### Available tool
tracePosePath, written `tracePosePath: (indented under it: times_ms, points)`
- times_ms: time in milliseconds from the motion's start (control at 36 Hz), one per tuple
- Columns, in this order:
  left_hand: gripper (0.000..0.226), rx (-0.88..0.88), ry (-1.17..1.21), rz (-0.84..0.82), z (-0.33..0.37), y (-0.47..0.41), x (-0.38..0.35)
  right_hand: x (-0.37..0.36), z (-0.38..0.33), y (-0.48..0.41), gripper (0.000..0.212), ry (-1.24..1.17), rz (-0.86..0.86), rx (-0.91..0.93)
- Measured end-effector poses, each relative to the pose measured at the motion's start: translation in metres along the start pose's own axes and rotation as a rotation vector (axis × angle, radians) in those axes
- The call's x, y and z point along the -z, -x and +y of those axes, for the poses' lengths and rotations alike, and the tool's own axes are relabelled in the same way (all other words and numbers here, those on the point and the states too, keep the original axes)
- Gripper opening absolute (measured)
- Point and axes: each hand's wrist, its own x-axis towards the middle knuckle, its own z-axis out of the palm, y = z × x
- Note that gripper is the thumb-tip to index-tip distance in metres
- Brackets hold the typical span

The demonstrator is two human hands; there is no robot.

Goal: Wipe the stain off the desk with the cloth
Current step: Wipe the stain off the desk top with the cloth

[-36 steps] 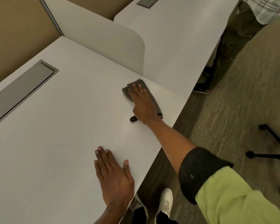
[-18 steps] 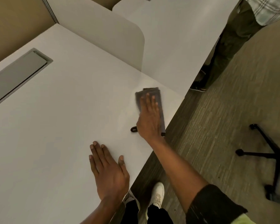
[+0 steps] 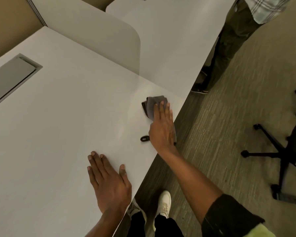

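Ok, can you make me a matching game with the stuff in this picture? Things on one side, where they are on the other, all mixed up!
Things:
1. cloth
2. left hand
3. shoes
4. office chair

Places:
A. on the carpet, right of the desk
B. flat on the desk, nothing under it
C. on the floor below the desk edge
D. under the right hand

Pairs: 1-D, 2-B, 3-C, 4-A

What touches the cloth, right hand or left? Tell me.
Touching: the head view shows the right hand pressed flat on the cloth; the left hand lies apart on the desk.
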Motion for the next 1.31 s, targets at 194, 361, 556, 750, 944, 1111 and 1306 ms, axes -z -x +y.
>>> tracePosePath:
  times_ms: [194,361,556,750,944,1111,1306]
  points:
    - [0.082,-0.01,-0.001,0.011,0.0,-0.001,-0.001,0.01,0.033,0.002,0.073,0.084,0.053,0.006]
    - [0.081,-0.018,-0.007,0.011,0.0,0.0,0.0,0.02,0.063,-0.076,0.073,0.019,0.043,-0.216]
    - [0.082,-0.014,-0.005,0.007,0.002,0.0,0.002,0.009,0.03,-0.011,0.066,0.006,0.074,-0.038]
    - [0.083,0.003,-0.002,-0.003,0.003,0.0,0.003,0.001,-0.004,0.059,0.07,-0.046,0.011,0.057]
    - [0.081,-0.014,-0.003,0.005,0.0,0.0,0.003,0.019,0.04,-0.041,0.068,-0.043,0.057,-0.055]
    - [0.08,-0.025,-0.006,0.019,-0.001,0.0,0.003,0.019,0.039,-0.058,0.065,-0.089,0.097,-0.091]
    - [0.082,-0.009,-0.006,0.004,0.001,-0.001,0.002,-0.006,-0.034,0.021,0.072,-0.175,-0.004,0.177]
